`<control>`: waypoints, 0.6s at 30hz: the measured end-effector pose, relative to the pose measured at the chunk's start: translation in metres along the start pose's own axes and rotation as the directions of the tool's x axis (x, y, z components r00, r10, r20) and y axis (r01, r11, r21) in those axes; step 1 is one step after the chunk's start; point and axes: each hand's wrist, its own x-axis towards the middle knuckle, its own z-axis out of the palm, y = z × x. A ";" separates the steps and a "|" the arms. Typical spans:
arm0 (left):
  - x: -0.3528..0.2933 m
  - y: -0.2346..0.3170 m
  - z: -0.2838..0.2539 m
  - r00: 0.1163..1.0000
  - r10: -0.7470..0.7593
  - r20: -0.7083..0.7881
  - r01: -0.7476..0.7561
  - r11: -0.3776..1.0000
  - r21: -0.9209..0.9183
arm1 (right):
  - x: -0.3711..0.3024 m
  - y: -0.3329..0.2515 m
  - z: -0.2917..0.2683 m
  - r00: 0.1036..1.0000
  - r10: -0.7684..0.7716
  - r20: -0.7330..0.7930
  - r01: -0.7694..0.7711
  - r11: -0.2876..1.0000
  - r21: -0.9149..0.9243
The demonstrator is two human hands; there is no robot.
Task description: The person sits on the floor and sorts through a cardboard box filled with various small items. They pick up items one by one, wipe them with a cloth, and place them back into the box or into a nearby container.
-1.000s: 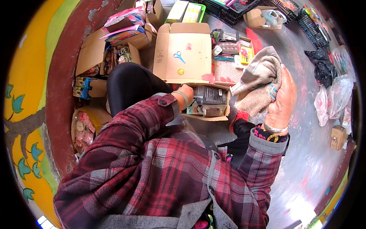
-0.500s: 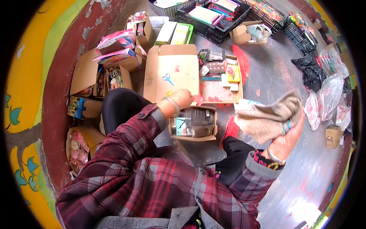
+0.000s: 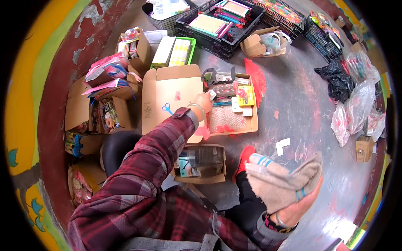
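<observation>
Many boxes (image 3: 176, 98) (crates (image 3: 217, 29) beyond) surround hands (image 3: 204, 101).

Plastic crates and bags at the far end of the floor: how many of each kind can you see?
Black plastic crates: 3
Black plastic bags: 2
Clear plastic bags: 4, though they overlap, so this count is rough
Total: 9

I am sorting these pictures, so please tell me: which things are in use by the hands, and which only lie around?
In use:
- left hand, reaching into the open cardboard box, fingers on a small packet
- right hand, holding a beige cloth

Lying about:
- small box by the knee
- black crates
- plastic bags
- green tray
</observation>
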 end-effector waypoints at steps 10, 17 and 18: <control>0.104 0.006 0.064 0.988 0.136 -0.068 -0.137 0.990 -0.017 | 0.027 0.001 -0.020 0.702 -0.171 0.691 0.546 -0.495 -0.676; 0.104 0.018 0.080 0.981 0.163 -0.110 -0.144 0.977 0.159 | 0.032 0.009 -0.035 0.704 -0.067 0.707 0.514 -0.639 -0.573; 0.098 0.024 0.077 0.981 0.185 -0.059 -0.171 0.967 0.191 | 0.027 0.009 -0.023 0.698 -0.097 0.709 0.508 -0.631 -0.586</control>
